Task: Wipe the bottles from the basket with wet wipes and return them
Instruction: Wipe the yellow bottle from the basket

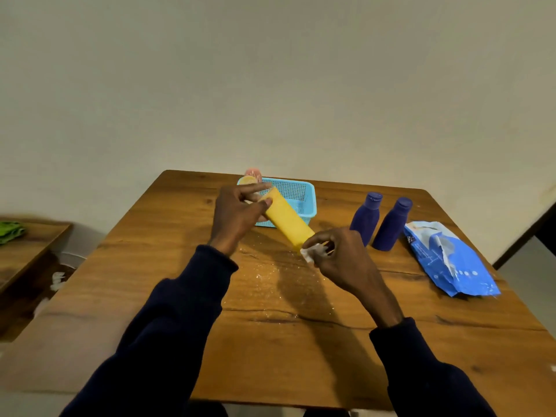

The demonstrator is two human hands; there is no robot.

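While the left grip [237,215] pinches a tilted yellow bottle [285,219], the right grip [340,254] pinches a wipe [311,252]

Plain home room, bare off-white wall [270,70], wooden table [135,266], low side table [30,251] with green cloth [10,231]

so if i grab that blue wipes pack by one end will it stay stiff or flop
Probably flops: the wipes pack lies creased and crumpled on the table, so it looks like soft film. Unlikely to roll, since it lies flat.
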